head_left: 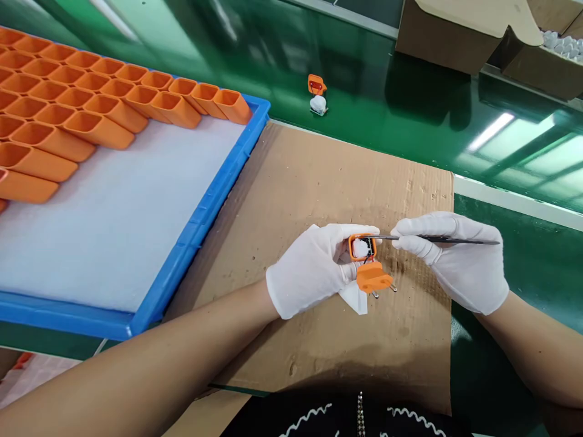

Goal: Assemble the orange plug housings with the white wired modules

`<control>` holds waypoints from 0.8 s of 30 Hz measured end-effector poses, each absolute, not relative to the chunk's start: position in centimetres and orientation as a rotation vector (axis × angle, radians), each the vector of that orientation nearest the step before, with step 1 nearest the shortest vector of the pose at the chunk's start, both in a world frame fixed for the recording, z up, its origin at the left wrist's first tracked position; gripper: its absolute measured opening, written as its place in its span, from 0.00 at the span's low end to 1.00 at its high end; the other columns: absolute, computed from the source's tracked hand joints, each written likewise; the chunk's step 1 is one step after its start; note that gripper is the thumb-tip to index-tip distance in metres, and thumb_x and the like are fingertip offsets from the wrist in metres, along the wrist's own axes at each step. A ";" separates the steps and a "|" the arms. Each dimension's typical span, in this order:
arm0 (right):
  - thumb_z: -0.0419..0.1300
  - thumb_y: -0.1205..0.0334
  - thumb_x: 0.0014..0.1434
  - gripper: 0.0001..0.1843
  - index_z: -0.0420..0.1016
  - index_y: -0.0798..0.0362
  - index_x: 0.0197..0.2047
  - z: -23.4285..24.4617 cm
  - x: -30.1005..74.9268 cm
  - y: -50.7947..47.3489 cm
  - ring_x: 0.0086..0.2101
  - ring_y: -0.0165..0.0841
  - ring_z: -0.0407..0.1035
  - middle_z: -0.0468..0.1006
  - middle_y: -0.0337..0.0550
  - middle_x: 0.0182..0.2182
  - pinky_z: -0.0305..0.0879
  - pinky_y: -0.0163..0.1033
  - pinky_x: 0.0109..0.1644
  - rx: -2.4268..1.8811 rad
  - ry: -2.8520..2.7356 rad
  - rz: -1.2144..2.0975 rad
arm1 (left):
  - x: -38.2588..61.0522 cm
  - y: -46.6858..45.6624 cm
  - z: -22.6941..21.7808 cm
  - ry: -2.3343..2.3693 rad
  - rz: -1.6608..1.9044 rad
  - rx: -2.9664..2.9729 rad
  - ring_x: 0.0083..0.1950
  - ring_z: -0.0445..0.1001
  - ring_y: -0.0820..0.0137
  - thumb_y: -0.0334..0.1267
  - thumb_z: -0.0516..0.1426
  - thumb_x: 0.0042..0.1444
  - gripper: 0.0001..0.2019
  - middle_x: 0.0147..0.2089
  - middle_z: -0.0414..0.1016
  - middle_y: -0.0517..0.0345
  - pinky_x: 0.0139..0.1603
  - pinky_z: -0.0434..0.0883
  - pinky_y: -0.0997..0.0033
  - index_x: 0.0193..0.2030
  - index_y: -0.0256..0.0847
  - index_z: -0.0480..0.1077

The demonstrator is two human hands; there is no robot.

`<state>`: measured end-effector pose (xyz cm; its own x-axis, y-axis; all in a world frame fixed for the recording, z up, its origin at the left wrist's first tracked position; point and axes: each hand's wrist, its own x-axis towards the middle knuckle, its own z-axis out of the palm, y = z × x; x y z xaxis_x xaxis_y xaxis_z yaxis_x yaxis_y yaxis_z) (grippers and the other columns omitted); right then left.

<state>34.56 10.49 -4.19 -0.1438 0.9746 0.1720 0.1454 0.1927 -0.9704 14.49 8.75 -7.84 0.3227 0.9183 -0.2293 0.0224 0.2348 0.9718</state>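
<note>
My left hand [314, 267], in a white glove, grips an orange plastic housing [350, 247] with its open end facing up. A white wad and a dark circuit board show inside it. From the housing, thin red and black wires run to an orange end cap [373, 277] with two metal pins, hanging just below. My right hand [455, 252], also gloved, pinches a pair of dark, thin tweezers [446, 239]. Their tip reaches the upper rim of the housing. A white flap of material [355, 298] shows under the left fingers.
Brown cardboard [310, 182] covers the work area. At left, a blue tray [200, 212] holds many orange housings [104, 112]. Farther back lie an orange cap [316, 84] and a white-wrapped part [318, 105]. Cardboard boxes [446, 39] stand at the back right.
</note>
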 end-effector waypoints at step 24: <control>0.76 0.70 0.48 0.14 0.86 0.39 0.34 -4.5 34.1 10.3 0.36 0.36 0.82 0.87 0.34 0.35 0.83 0.42 0.46 -1.093 -1.490 1.135 | 14.4 9.1 -7.0 1.014 0.704 1.266 0.33 0.74 0.70 0.40 0.65 0.52 0.17 0.32 0.77 0.58 0.36 0.75 0.69 0.47 0.35 0.78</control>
